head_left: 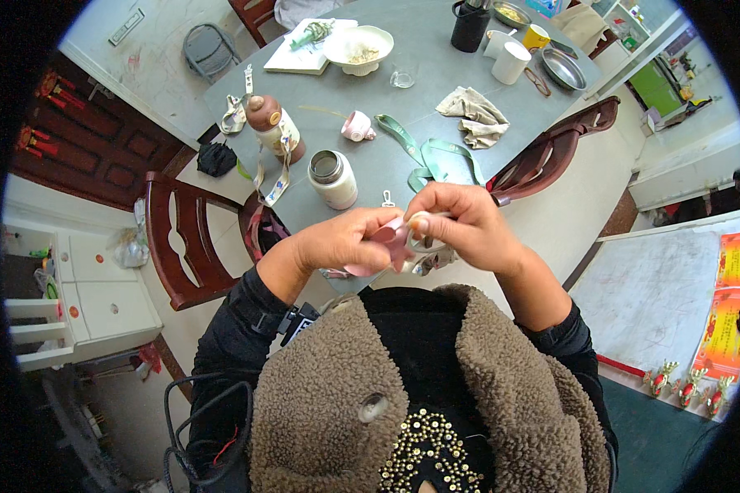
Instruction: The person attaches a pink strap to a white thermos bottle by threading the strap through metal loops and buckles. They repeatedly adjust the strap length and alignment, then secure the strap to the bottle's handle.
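The left hand (337, 245) grips a pink piece (398, 243) near the worktop's (427, 53) near edge, on the wearer's side of the open white flask (335, 182); the right hand (462, 223) pinches a whitish part against it, its exact form unclear. To manage this well, the left grip should stay firm without squeezing the pink piece out of shape, while right thumb and forefinger make small, even movements.

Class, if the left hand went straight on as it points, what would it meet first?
Past the pink piece in its grasp, most likely the right hand, though depth is unclear.
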